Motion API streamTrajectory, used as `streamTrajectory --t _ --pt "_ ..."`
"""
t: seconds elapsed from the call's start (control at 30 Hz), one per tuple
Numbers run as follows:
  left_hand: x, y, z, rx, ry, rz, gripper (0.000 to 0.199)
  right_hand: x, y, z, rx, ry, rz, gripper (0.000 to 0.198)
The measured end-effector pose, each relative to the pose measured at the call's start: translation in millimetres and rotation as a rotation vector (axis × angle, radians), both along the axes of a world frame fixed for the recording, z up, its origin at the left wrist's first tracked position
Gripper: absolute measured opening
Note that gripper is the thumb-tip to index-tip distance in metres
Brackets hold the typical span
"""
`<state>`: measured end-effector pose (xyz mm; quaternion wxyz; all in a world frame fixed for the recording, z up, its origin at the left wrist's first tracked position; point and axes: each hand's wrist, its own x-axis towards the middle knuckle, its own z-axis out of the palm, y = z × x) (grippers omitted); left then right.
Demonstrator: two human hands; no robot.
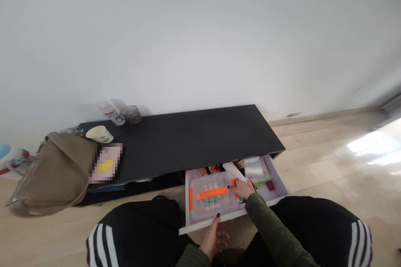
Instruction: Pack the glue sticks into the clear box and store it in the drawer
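Note:
A clear plastic box [196,180] with an orange handle and orange side latches lies in the left part of a pulled-out white drawer [200,227]. Small items with whitish and teal parts show through its lid. My right hand [243,188] reaches into the drawer, its fingertips closed at the box's right latch, by the end of the handle. In front of the drawer is my left hand [214,238], thumb up at the front panel's top edge, the other fingers spread below. A white flat strip [232,170] lies behind my right hand.
The drawer also holds a clear plastic packet [253,167], a green stick-like item [262,182] and a dark red piece [270,185]. On the black cabinet [194,137] stand a paper cup [99,134], a glass [131,114] and a spray can [112,112]. A brown bag [59,171] is at left.

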<state>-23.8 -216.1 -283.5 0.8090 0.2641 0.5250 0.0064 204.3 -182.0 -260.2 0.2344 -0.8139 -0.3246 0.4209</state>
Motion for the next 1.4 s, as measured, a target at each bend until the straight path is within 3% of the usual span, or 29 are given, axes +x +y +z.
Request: streamTrajectory --t 0.17,0.27,0.4,0.57,0.67,0.8,0.93,1.1,1.23,1.33,1.4 --pt "2.5 0.1 5.4 -0.025 -0.016 0.063 0.076 -0.8 -6.5 32.7 0.059 -0.149 0.128 0.027" --pt "4.0 -0.7 12.6 -0.041 -0.050 0.113 0.070 6.0 -9.2 67.1 0.142 -0.208 0.110 0.027" --pt "5.7 2.5 20.4 -0.066 -0.073 0.189 0.061 38.9 -27.2 125.2 0.239 -0.288 0.041 0.026" --pt "19.9 28.9 27.9 -0.070 -0.096 0.295 0.041 81.2 -52.8 199.3 0.454 0.102 -0.120 0.029" --pt "37.1 54.3 35.9 -0.017 -0.116 0.323 0.026 87.9 -48.8 219.9 0.551 0.277 -0.225 0.031" --pt "55.2 92.8 56.9 0.072 -0.120 0.312 0.008 89.1 -15.6 214.3 0.696 0.397 -0.341 0.032" --pt "51.1 133.5 89.6 0.188 -0.201 0.311 0.012 96.2 31.8 195.9 0.750 0.502 -0.411 0.024" --pt "28.2 194.3 139.3 0.592 -0.160 0.328 0.031 104.8 84.7 169.7 0.750 0.582 -0.399 0.022" --pt "25.9 248.5 173.4 1.054 0.051 0.124 0.042 106.7 113.3 145.2 0.732 0.630 -0.355 0.021" --pt "37.4 281.3 186.7 1.197 0.255 -0.058 0.045 109.4 124.0 134.4 0.685 0.583 -0.287 0.021" --pt "46.6 295.1 189.5 1.228 0.311 -0.115 0.046 112.7 126.4 133.8 0.644 0.422 -0.197 0.024"
